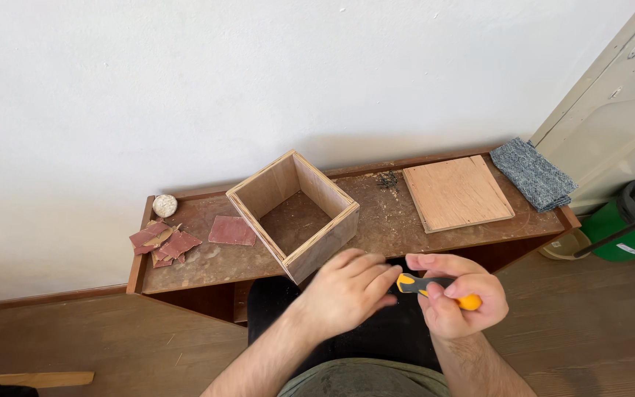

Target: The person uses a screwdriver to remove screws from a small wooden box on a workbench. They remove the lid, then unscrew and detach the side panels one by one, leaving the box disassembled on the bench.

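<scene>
My right hand (458, 303) grips an orange and black tool handle (426, 285), probably a screwdriver or utility knife, held level over my lap. My left hand (348, 290) sits just left of it, fingers curled, with fingertips touching the black front end of the tool. Both hands hover below the front edge of a low wooden bench (207, 266). An open plywood box (294, 213) stands on the bench just beyond my left hand, turned at an angle.
A square plywood panel (456, 192) lies to the right on the bench, with a folded grey cloth (532, 173) beyond it. Small screws (388, 179) lie near the back edge. Reddish sandpaper pieces (178, 239) and a pale round object (164, 205) sit left. A green bin (626, 229) stands far right.
</scene>
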